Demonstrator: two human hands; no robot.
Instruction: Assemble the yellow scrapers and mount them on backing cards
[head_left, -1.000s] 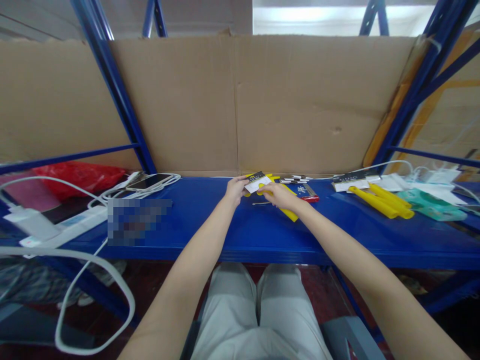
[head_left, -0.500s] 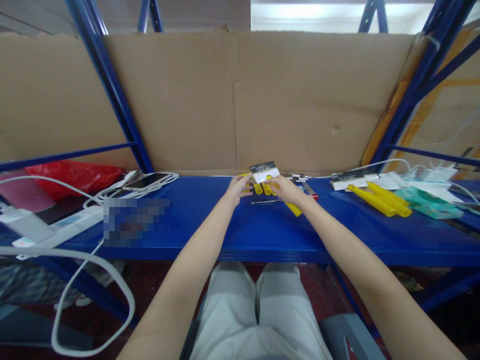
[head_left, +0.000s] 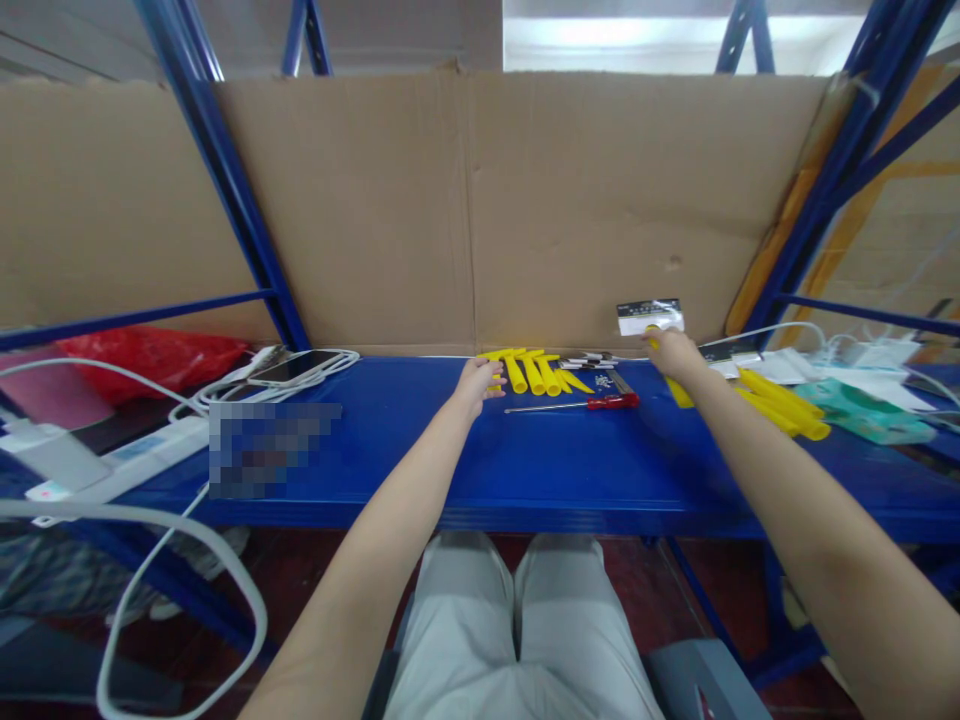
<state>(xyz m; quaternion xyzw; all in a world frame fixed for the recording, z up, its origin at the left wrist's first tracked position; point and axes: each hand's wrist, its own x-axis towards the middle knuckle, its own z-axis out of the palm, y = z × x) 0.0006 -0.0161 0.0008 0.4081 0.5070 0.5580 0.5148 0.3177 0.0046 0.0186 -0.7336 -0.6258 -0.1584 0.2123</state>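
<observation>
- Counting directions from the seat, 12 o'clock straight ahead. Nearest, I am seeing two pale-trousered legs (head_left: 480,630) facing the blue table (head_left: 420,455).
- At 9 o'clock a thick white cable (head_left: 75,511) is looping past the table's front edge.
- Between 12 and 1, a red-handled screwdriver (head_left: 613,401) is lying flat, its shaft pointing toward 9.
- At 12, I am viewing the left hand (head_left: 478,385) unclenched, fingers spread, just beside the yellow tubes (head_left: 534,374). Whether fingertips are touching yellow, I am unable to tell.
- These tubes are lying in a slanting row, several pointing toward me; small dark-and-white pieces (head_left: 589,361) are resting at their 1 o'clock end.
- At 1, I am watching the right hand (head_left: 673,356) clasping a yellow tube (head_left: 681,394) above the table; its lower end is showing below the hand, and a black-and-white card (head_left: 649,318) is standing out above the fingers.
- At 2, more yellow pieces (head_left: 784,398) are lying next to a green packet (head_left: 866,412).
- At 10, a white power strip (head_left: 161,455) is sitting before a red plastic bag (head_left: 161,358); between 10 and 11 a phone (head_left: 294,367) is lying among coiled white cables.
- Farthest, at 12, a cardboard panel (head_left: 480,210) is standing behind everything.
</observation>
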